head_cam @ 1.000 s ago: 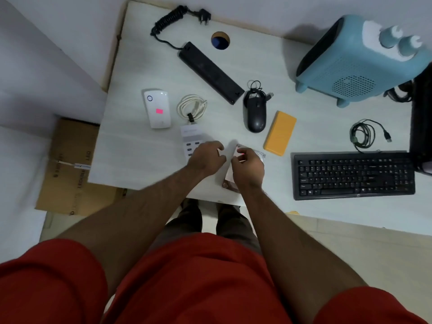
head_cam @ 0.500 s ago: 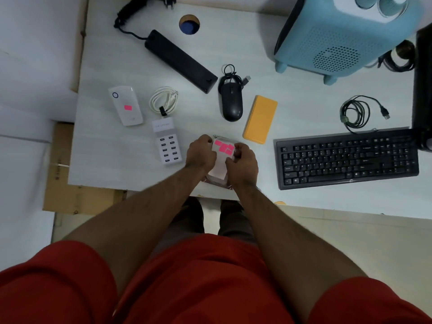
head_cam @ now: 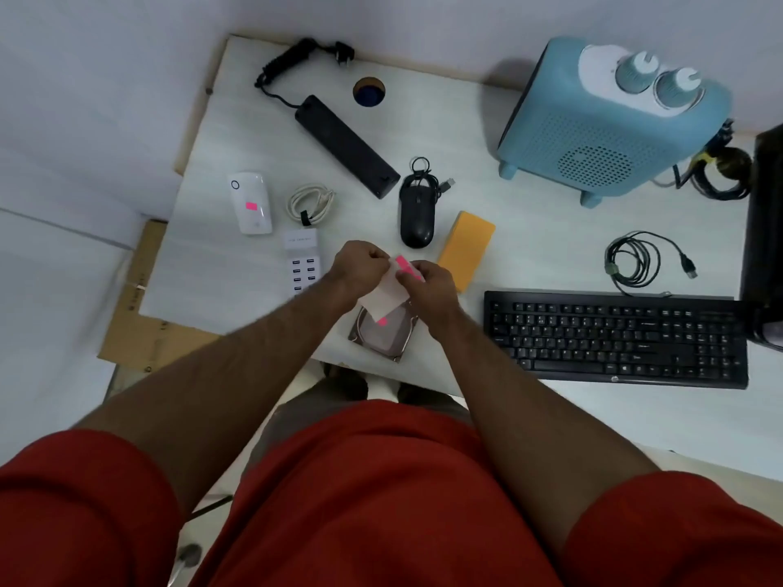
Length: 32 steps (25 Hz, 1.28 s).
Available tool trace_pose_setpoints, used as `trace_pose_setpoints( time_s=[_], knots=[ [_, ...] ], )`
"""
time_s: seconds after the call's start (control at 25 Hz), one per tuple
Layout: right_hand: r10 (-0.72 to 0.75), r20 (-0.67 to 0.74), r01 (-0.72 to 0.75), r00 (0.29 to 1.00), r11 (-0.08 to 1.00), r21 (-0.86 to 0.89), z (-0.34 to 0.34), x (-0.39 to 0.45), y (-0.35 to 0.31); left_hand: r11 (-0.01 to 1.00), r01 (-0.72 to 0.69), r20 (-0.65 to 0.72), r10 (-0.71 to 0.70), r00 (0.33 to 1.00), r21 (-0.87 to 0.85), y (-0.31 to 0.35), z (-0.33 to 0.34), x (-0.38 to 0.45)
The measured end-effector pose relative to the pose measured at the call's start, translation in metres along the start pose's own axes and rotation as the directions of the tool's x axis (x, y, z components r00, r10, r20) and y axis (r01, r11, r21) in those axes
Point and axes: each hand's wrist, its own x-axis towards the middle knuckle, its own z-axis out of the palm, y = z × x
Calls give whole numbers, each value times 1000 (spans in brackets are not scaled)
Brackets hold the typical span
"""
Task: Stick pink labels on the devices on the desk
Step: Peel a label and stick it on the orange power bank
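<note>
Both hands raised with label sheet [head_cam: 387,296], hard drive [head_cam: 383,332] uncovered

A white desk [head_cam: 500,125] stood pushed into a corner of plain pale walls [head_cam: 84,78], its cable hole [head_cam: 369,91] toward twelve o'clock. A flattened cardboard box [head_cam: 140,298] lay on the light floor [head_cam: 55,353] at nine o'clock. The light was soft and even.

white desk [head_cam: 529,230] carries keyboard [head_cam: 614,338], mouse [head_cam: 417,213], power strip [head_cam: 345,144], blue heater [head_cam: 610,125], hard drive [head_cam: 383,334].
</note>
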Motion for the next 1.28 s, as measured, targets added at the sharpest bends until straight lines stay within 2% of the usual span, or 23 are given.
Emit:
trace_pose_setpoints(
  time_s=[0.12,0.2,0.32,0.44,0.52,0.84,1.0,1.28],
  knots=[
    [9,41,-13,999,992,122,-8,1,-9,998,29,-45,-32,998,-63,3,0,0],
    [48,91,-64,995,981,184,-16,3,-14,998,1,-89,-7,996,-68,6,3,-5],
    [87,127,-112,988,972,209,-23,10,-18,963,-185,-196,223,955,193,7,6,-7],
    [86,113,-113,990,959,259,-20,12,-22,874,-315,-127,383,915,371,11,6,-4],
    [81,111,-108,991,959,264,-17,14,-22,864,-334,-85,392,916,377,11,4,0],
    [28,58,-38,998,982,187,-5,16,-13,893,-339,-58,372,927,297,5,-6,5],
    [-14,-5,15,1000,990,140,2,13,-13,848,-394,-21,429,903,354,6,-7,3],
    [-58,-52,61,997,996,63,6,11,-10,885,-346,-15,369,929,310,3,-8,6]
  ],
)
